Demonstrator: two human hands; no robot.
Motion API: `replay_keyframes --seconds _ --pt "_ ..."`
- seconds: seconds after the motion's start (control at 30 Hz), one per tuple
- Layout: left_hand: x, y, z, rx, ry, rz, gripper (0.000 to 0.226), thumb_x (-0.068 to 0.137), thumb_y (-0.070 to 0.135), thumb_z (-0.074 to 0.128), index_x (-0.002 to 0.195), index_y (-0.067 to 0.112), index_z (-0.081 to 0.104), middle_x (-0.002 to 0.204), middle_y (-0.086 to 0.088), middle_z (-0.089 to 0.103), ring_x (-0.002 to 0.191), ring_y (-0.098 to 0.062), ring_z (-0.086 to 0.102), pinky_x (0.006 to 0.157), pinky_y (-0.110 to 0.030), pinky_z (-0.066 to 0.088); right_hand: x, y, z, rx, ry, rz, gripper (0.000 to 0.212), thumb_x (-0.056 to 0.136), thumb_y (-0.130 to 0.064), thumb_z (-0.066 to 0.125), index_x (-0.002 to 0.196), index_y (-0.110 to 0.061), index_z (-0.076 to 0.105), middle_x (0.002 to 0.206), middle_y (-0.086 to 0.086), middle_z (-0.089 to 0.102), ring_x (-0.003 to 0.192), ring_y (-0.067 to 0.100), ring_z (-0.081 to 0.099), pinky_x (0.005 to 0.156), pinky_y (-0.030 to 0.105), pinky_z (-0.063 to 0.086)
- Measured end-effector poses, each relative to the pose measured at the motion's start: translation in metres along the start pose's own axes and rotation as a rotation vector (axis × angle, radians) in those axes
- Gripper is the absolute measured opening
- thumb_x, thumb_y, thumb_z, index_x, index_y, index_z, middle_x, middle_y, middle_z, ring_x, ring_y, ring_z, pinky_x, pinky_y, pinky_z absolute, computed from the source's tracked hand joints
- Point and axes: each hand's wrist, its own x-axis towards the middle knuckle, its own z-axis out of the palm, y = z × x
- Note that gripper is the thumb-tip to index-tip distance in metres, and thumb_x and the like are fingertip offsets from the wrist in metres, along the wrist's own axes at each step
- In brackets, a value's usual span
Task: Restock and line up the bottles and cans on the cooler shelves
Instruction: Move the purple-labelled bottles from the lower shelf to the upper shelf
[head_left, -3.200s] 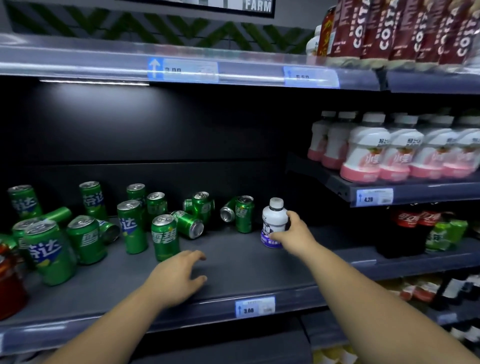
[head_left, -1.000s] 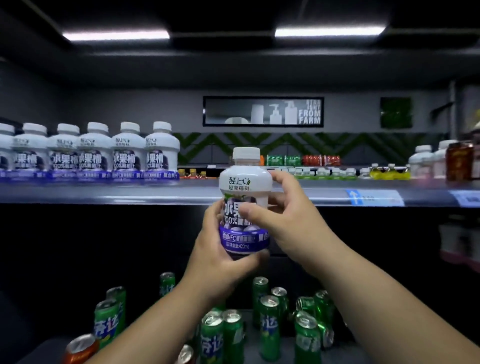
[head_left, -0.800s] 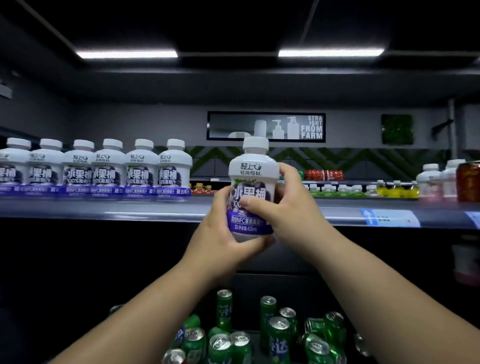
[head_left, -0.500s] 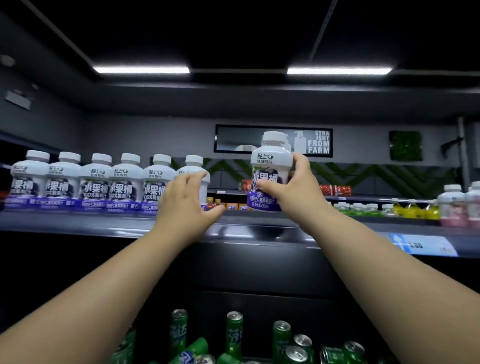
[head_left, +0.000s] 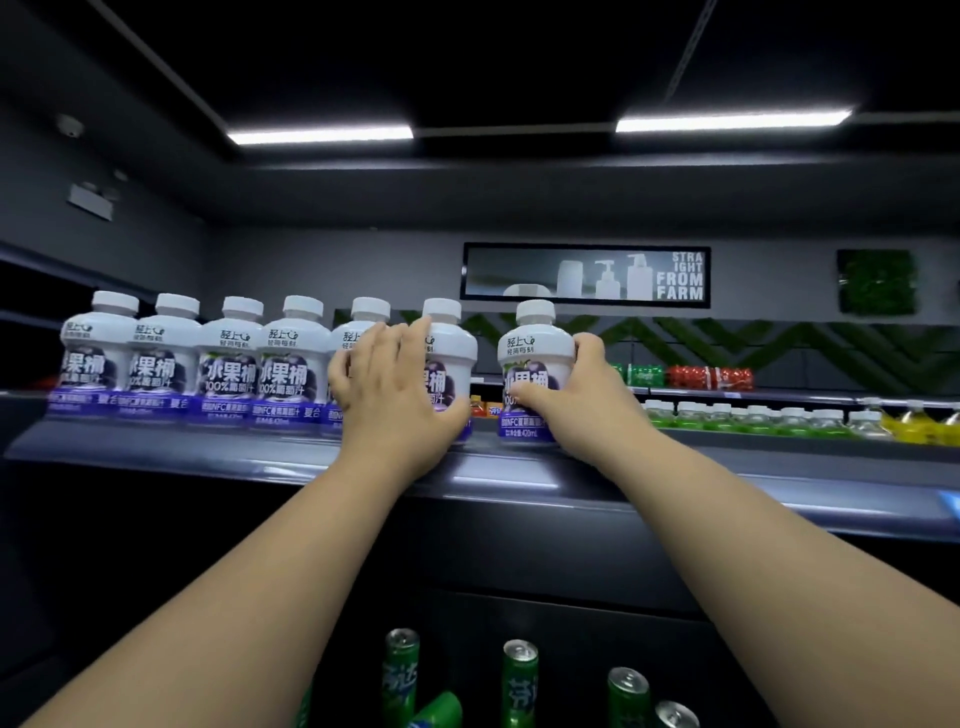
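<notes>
Right hand (head_left: 579, 397) wraps new bottle (head_left: 535, 364), base at top shelf (head_left: 234, 457) front. Left of grip: small gap, then row-end bottle (head_left: 449, 358) under spread left hand (head_left: 395, 400), fingers laid flat, likely bracing row against knock. Green cans (head_left: 519, 680) below grip, unsorted.

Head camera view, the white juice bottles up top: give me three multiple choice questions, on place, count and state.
1. Where is the bottle that the right hand grips?
A. left end of the row
B. right of the row, past a gap
C. on the floor
2. How many purple-labelled bottles show?
A. five
B. seven
C. ten
3. How does the gripped bottle stand?
A. upright
B. on its side
C. upside down

1 B: a gap parts it from the bottle under the left hand.
2 B: seven white caps line the shelf.
3 A: its cap points up.
</notes>
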Motion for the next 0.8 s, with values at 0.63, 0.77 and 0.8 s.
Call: replay_keyframes --seconds 0.63,0.77,0.8 --pt "-0.009 -0.001 -0.002 0.009 0.002 0.004 0.085 0.075 0.052 0.046 0.153 0.023 0.029 0.158 -0.001 0.037 0.152 -0.028 0.012 0.120 -0.051 0.003 -0.018 -0.016 0.013 -0.177 -0.005 -0.006 0.070 0.082 -0.065 0.061 0.123 -0.018 0.030 0.122 0.004 0.059 0.104 0.032 0.063 0.087 0.044 0.050" --pt "-0.010 -0.002 0.000 0.016 0.003 0.023 0.086 0.074 0.051 0.047 0.153 0.021 0.030 0.157 -0.004 0.037 0.152 -0.029 0.015 0.121 -0.050 0.003 -0.017 -0.014 0.014 -0.232 0.007 -0.035 0.066 0.085 -0.065 0.057 0.122 -0.015 0.031 0.120 0.007 0.063 0.103 0.033 0.063 0.078 0.041 0.045" --pt "-0.010 -0.002 0.000 0.014 0.000 0.025 0.085 0.074 0.051 0.047 0.153 0.021 0.030 0.157 -0.004 0.037 0.152 -0.029 0.014 0.121 -0.050 0.003 -0.017 -0.013 0.014 -0.234 0.006 -0.042 0.067 0.086 -0.066 0.056 0.123 -0.016 0.032 0.120 0.008 0.063 0.104 0.033 0.063 0.076 0.040 0.044"
